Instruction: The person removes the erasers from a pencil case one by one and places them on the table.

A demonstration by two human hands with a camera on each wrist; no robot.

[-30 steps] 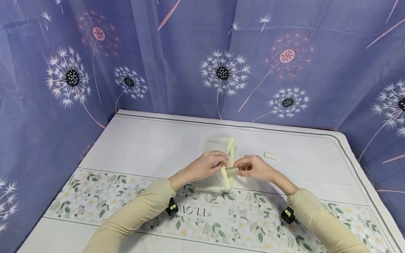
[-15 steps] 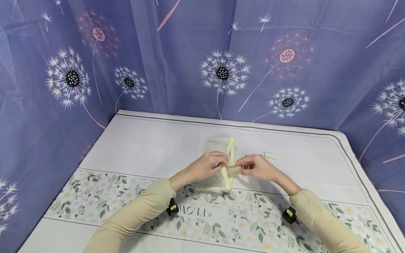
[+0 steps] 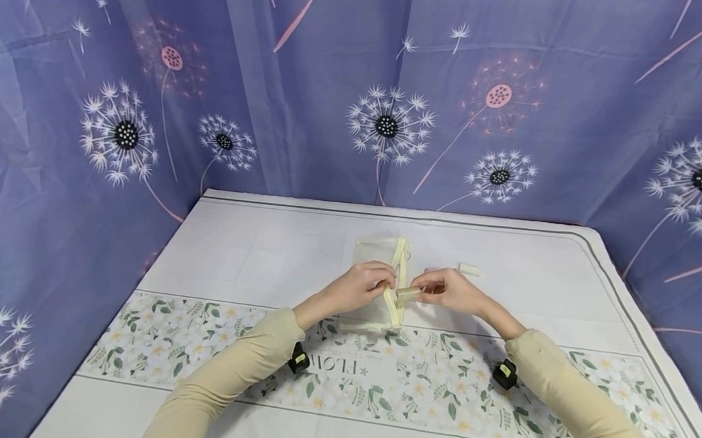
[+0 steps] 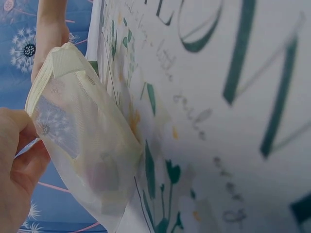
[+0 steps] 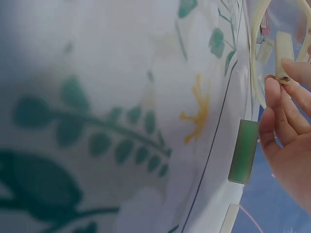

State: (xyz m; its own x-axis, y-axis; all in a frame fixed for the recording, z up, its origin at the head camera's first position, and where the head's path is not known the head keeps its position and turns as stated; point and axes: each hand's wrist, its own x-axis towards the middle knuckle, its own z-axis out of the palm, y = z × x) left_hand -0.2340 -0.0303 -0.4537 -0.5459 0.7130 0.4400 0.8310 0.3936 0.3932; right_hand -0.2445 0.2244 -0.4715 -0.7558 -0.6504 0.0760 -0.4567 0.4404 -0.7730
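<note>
A see-through mesh pouch (image 3: pixel 370 311) with pale yellow zip trim lies on its side, its mouth facing right. My left hand (image 3: pixel 361 286) pinches the near lip of that mouth, which gapes in the right wrist view. A small pale rectangular block (image 3: pixel 408 294) with a dark smudge on its end is held between the thumb and fingers of my right hand (image 3: pixel 452 291). Its far end reaches into the pouch mouth. Through the mesh, the left wrist view shows a blurred pinkish thing (image 4: pixel 102 172) inside the pouch.
A green block (image 5: pixel 244 151) lies on the table beside my right hand. Farther right is another pale block (image 3: pixel 469 269). The tablecloth (image 3: pixel 274 247) has a floral band, and a purple dandelion curtain (image 3: pixel 309 126) hangs behind and at both sides.
My right hand has drawn slightly to the right with the pale block, so more of the block shows outside the pouch mouth. My left hand and the pouch stay in place.
</note>
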